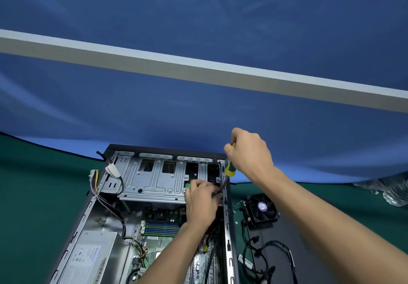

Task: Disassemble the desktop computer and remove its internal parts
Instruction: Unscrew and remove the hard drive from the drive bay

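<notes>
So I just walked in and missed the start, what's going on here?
A person is taking apart an open desktop case on a green table. The right hand grips a yellow-green screwdriver, tip down at the drive cage by the case's right wall. The left hand steadies the shaft near the tip. The power supply and motherboard are still inside; a fan and cables lie outside on the right.

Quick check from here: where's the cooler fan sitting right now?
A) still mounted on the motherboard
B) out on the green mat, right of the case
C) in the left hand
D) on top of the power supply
B: the cooler fan sits outside the case, to its right, its wires trailing beside it.
</notes>
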### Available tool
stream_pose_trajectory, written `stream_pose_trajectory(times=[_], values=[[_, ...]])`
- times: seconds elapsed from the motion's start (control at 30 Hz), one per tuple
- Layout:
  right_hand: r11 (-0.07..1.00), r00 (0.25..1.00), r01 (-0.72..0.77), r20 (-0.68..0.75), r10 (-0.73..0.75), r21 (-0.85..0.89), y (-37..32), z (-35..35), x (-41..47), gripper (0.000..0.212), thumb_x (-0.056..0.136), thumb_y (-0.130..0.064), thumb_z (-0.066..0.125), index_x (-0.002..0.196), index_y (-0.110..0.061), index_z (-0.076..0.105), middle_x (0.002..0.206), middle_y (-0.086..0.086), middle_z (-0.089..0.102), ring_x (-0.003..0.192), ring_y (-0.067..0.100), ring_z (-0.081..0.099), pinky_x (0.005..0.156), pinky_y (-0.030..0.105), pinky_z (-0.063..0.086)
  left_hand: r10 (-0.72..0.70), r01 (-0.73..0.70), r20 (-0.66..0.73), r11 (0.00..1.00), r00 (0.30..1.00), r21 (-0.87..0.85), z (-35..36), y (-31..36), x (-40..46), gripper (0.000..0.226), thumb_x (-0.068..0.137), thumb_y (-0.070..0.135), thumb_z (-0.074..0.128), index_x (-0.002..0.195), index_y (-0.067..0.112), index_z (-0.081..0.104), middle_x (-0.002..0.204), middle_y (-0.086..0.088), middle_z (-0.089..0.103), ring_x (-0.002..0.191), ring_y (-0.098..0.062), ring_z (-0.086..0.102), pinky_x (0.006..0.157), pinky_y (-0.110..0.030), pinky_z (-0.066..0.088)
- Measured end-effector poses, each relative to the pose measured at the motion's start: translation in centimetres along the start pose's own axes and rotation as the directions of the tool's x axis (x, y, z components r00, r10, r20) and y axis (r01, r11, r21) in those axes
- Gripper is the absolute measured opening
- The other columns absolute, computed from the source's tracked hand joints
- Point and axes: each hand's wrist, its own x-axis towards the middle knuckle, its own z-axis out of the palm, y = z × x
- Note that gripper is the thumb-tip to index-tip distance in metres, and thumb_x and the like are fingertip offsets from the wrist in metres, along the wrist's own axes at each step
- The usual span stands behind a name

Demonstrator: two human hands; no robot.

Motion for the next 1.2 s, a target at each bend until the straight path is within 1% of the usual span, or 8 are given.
stream_pose_trajectory(times=[0.23,0.5,0.63,0.77,0.9,1.0,1.07,1.2], values=[[0.886,0.989,-0.006,0.126,0.072,-0.464,0.2,-2.3,1.5,0.051,0.096,-0.052,0.033,0.065,-0.012,0.040,0.065,0.001,0.047,0.057,0.021,0.047,0.051,0.028,0.033,0.068,-0.067,0.043,0.997,0.997,-0.033,-0.1,-1.1,0.6,0.017,0.088,0.021,0.060,0.100,0.025,0.072,0.110,0.018,0.059,0.108,-0.010,0.036,0.087,-0.022,0.024],[0.976,0.939,0.117,0.341,-0.049,-0.182,1.1,-3.4,1.5,0.025,0.088,-0.037,0.055,0.091,-0.014,0.045,0.076,0.003,0.052,0.062,0.017,0.044,0.051,0.030,0.033,0.013,-0.003,0.074,0.989,0.997,-0.146,-0.2,-1.5,0.9,0.026,0.083,-0.002,0.054,0.100,0.010,0.070,0.128,0.002,0.053,0.122,-0.014,0.038,0.104,-0.034,0.035],[0.940,0.972,0.066,0.235,0.016,-0.336,0.9,-2.8,0.9,0.049,0.092,-0.054,0.044,0.067,-0.012,0.042,0.065,0.002,0.049,0.054,0.016,0.042,0.047,0.028,0.029,0.033,-0.023,0.089,0.993,0.995,-0.116,-0.4,-1.4,0.8,0.027,0.084,0.001,0.054,0.102,0.012,0.070,0.129,0.004,0.051,0.123,-0.013,0.036,0.105,-0.032,0.032],[0.975,0.911,0.186,0.394,-0.123,-0.125,0.7,-3.1,0.9,0.012,0.088,-0.020,0.056,0.089,-0.018,0.044,0.085,0.001,0.049,0.066,0.016,0.043,0.052,0.027,0.033,0.060,-0.051,0.093,0.994,0.994,-0.093,-0.6,-1.3,0.7,0.025,0.085,0.006,0.056,0.105,0.014,0.069,0.127,0.005,0.052,0.123,-0.012,0.035,0.105,-0.030,0.029],[0.973,0.947,0.110,0.319,-0.040,-0.203,0.2,-2.8,0.4,0.035,0.089,-0.049,0.052,0.088,-0.014,0.049,0.083,0.002,0.062,0.055,0.017,0.056,0.049,0.026,0.036,0.030,-0.013,0.126,0.991,0.992,-0.136,-0.9,-1.2,0.8,0.025,0.084,0.004,0.056,0.102,0.016,0.069,0.127,0.005,0.051,0.123,-0.012,0.035,0.107,-0.029,0.030],[0.989,0.933,0.119,0.351,-0.081,-0.091,0.1,-2.7,0.6,0.012,0.093,-0.025,0.049,0.095,-0.013,0.049,0.095,0.005,0.060,0.069,0.022,0.059,0.055,0.028,0.038,0.047,-0.029,0.143,0.992,0.989,-0.124,-1.1,-1.3,0.9,0.021,0.085,0.010,0.059,0.101,0.018,0.071,0.128,0.006,0.051,0.125,-0.012,0.033,0.107,-0.028,0.026],[0.989,0.903,0.139,0.415,-0.110,-0.041,-0.3,-3.2,0.3,0.017,0.085,-0.018,0.056,0.100,-0.017,0.046,0.098,0.003,0.054,0.077,0.020,0.051,0.059,0.030,0.041,0.048,-0.029,0.154,0.992,0.987,-0.124,-1.1,-1.4,1.0,0.021,0.086,0.010,0.061,0.101,0.019,0.071,0.128,0.006,0.051,0.125,-0.012,0.032,0.108,-0.030,0.027],[0.979,0.935,0.121,0.350,-0.057,-0.165,-0.9,-2.8,-0.2,0.029,0.092,-0.041,0.047,0.092,-0.013,0.053,0.087,0.003,0.063,0.070,0.021,0.061,0.057,0.029,0.041,0.017,0.009,0.169,0.988,0.985,-0.153,-1.1,-1.3,1.1,0.024,0.084,0.006,0.059,0.099,0.019,0.072,0.126,0.006,0.051,0.124,-0.012,0.033,0.108,-0.030,0.029]])
